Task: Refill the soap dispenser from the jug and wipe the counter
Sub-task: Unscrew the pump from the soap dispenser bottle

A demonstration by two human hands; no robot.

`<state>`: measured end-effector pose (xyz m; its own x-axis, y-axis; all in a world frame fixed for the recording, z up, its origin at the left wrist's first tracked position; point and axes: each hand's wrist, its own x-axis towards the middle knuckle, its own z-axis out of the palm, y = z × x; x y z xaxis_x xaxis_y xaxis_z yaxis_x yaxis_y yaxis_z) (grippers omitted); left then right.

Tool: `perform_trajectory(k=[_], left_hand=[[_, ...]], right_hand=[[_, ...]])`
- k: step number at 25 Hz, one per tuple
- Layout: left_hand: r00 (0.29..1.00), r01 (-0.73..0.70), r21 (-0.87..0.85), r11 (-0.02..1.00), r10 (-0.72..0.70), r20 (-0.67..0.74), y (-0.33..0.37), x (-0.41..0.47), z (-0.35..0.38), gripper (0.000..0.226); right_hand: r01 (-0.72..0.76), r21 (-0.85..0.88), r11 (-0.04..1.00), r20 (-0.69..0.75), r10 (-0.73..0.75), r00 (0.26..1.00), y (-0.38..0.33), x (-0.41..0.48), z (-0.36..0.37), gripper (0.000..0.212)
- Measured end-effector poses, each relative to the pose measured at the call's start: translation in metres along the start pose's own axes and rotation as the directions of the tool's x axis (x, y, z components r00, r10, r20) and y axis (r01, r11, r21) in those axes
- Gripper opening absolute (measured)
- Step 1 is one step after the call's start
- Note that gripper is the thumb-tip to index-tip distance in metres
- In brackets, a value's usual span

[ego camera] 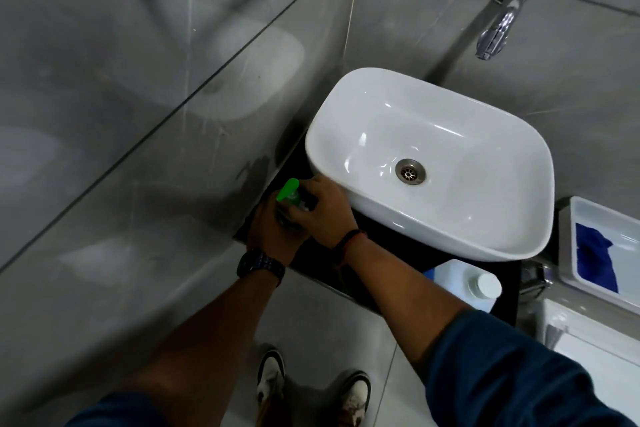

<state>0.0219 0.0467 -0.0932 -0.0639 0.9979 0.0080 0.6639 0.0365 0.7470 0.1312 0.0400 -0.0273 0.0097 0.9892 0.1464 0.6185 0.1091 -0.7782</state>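
View looking down at a small bathroom corner with grey tiled walls. At centre left of the frame, a soap dispenser (293, 200) with a green pump stands on the black surface (388, 243), just beside the left edge of a white basin (346, 107). The left grip (273, 225), on an arm with a dark watch, grasps the bottle's body. The right grip (325, 211) closes over its top by the pump, probably to unscrew it.

The task looks barely begun. The pump is still on the dispenser. The jug (464, 284) stands at lower right of centre on the same surface, with its white cap on, so nothing is being poured. A blue cloth (595, 256) lies in a white tray (588, 215) at the right edge, with no hand near it. Opening, pouring, closing and wiping all appear to remain
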Motion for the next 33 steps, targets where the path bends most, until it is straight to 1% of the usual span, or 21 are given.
perform_trajectory(k=[1,2,3,4,6,7,9,11,13,15,17,19,21,24,26,28,30,33], left_hand=[[0.997,-0.065,0.027,0.998,0.064,0.034,0.002,0.0,-0.004,0.044],[0.993,-0.122,0.013,0.992,0.122,0.0,0.005,0.0,-0.006,0.035],[0.989,-0.134,0.014,0.991,0.135,-0.066,0.006,-0.001,-0.009,0.032],[0.985,-0.135,0.034,0.99,0.138,-0.107,0.009,-0.001,-0.013,0.035],[0.989,-0.107,-0.013,0.994,0.105,-0.1,0.02,-0.006,-0.016,0.046],[0.99,-0.103,-0.034,0.994,0.099,-0.105,0.024,-0.007,-0.016,0.049],[0.978,-0.146,-0.008,0.989,0.143,-0.152,0.032,-0.009,-0.016,0.049],[0.975,-0.153,-0.026,0.988,0.146,-0.167,0.038,-0.01,-0.019,0.044],[0.975,-0.157,-0.062,0.986,0.145,-0.167,0.042,-0.012,-0.019,0.046],[0.97,-0.159,-0.082,0.984,0.14,-0.198,0.044,-0.014,-0.017,0.048],[0.959,-0.181,-0.056,0.982,0.163,-0.231,0.045,-0.014,-0.013,0.052],[0.944,-0.217,-0.002,0.976,0.209,-0.256,0.044,-0.015,-0.009,0.051],[0.932,-0.243,0.002,0.97,0.234,-0.277,0.044,-0.015,-0.008,0.048],[0.933,-0.256,-0.005,0.967,0.246,-0.261,0.048,-0.015,-0.008,0.054],[0.931,-0.257,0.005,0.966,0.249,-0.268,0.05,-0.014,-0.008,0.049],[0.944,-0.233,-0.032,0.972,0.218,-0.248,0.051,-0.012,-0.008,0.042],[0.95,-0.228,-0.028,0.973,0.215,-0.227,0.051,-0.01,-0.007,0.045],[0.946,-0.234,-0.019,0.972,0.223,-0.234,0.05,-0.008,-0.006,0.044]], right_hand=[[0.028,0.014,1.0,0.024,-0.028,0.999,-0.001,0.002,-0.006,0.02],[0.039,0.035,0.999,0.038,-0.04,0.998,-0.003,0.003,-0.01,0.023],[0.03,0.053,0.998,0.039,-0.032,0.999,-0.005,0.003,-0.013,0.028],[0.005,0.062,0.998,0.018,-0.006,1.0,-0.008,0.003,-0.015,0.034],[-0.067,0.101,0.993,-0.065,0.073,0.995,-0.012,0.004,-0.016,0.042],[-0.089,0.158,0.983,-0.106,0.107,0.989,-0.014,0.003,-0.018,0.042],[-0.083,0.309,0.947,-0.154,0.136,0.979,-0.018,0.0,-0.019,0.042],[-0.074,0.39,0.918,-0.179,0.154,0.972,-0.019,-0.005,-0.019,0.046],[-0.112,0.4,0.91,-0.209,0.209,0.955,-0.02,-0.009,-0.02,0.049],[-0.152,0.427,0.891,-0.186,0.251,0.95,-0.021,-0.012,-0.021,0.052],[-0.146,0.442,0.885,-0.141,0.229,0.963,-0.022,-0.014,-0.022,0.055],[-0.149,0.406,0.902,-0.146,0.225,0.963,-0.021,-0.014,-0.023,0.057],[-0.177,0.406,0.896,-0.16,0.261,0.952,-0.021,-0.013,-0.025,0.058],[-0.163,0.469,0.868,-0.133,0.252,0.958,-0.022,-0.012,-0.024,0.063],[-0.166,0.479,0.862,-0.16,0.272,0.949,-0.021,-0.012,-0.023,0.066],[-0.172,0.5,0.849,-0.187,0.3,0.935,-0.021,-0.01,-0.025,0.066],[-0.158,0.538,0.828,-0.162,0.285,0.945,-0.02,-0.009,-0.026,0.064],[-0.171,0.51,0.843,-0.166,0.292,0.942,-0.02,-0.007,-0.028,0.062]])
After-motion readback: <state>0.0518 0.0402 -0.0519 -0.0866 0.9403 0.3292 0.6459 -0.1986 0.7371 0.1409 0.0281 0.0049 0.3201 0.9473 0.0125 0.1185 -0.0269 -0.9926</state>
